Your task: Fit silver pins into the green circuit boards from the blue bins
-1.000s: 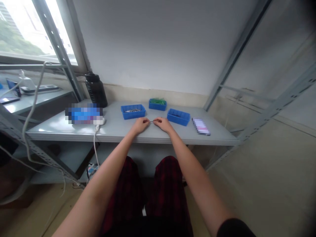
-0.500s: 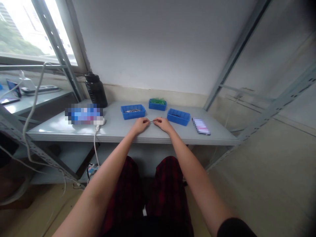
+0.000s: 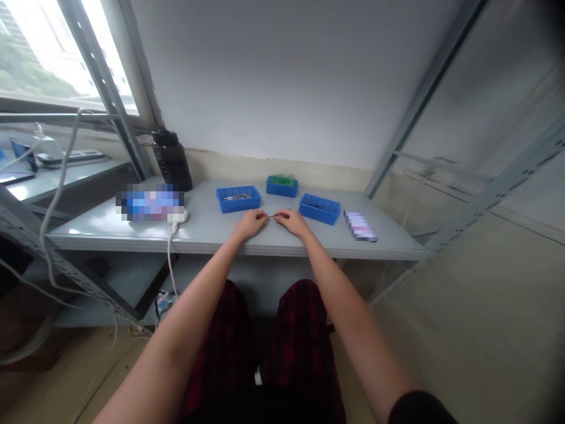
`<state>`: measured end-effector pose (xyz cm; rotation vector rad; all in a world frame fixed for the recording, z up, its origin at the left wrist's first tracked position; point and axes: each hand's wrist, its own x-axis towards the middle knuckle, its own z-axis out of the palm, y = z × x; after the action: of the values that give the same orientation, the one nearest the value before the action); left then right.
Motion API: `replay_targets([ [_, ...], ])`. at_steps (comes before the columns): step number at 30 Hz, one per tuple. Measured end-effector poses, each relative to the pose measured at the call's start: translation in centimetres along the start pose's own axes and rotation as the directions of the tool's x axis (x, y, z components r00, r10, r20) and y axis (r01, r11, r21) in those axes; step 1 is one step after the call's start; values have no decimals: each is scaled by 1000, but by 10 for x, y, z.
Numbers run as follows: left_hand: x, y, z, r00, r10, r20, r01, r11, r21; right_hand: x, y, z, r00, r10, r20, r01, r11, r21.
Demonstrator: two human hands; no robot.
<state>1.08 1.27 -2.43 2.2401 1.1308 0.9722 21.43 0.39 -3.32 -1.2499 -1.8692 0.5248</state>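
Observation:
Over the front part of the grey shelf [image 3: 203, 232], my left hand [image 3: 253, 224] and my right hand [image 3: 290, 221] face each other. Their closed fingertips pinch a small thin dark rod [image 3: 271, 217] between them, one hand at each end. Just behind my left hand is a blue bin [image 3: 238, 206] with small metal pieces in it. Another blue bin [image 3: 318, 215], with something dark inside, stands behind and to the right of my right hand. A third blue bin [image 3: 281, 190] farther back holds green pieces.
A phone [image 3: 361, 226] lies at the right. At the left are a black bottle [image 3: 173, 162], a blurred-out blue item [image 3: 150, 202] and a white plug [image 3: 178, 218] with its cable hanging over the front edge. Metal posts flank the shelf.

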Motion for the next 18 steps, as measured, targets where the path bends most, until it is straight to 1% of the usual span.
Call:
replay_targets([
  [18, 0, 2, -1, 1000, -4, 8, 4, 1000, 0, -1, -2, 0, 1000, 1, 3, -1, 1000, -9],
])
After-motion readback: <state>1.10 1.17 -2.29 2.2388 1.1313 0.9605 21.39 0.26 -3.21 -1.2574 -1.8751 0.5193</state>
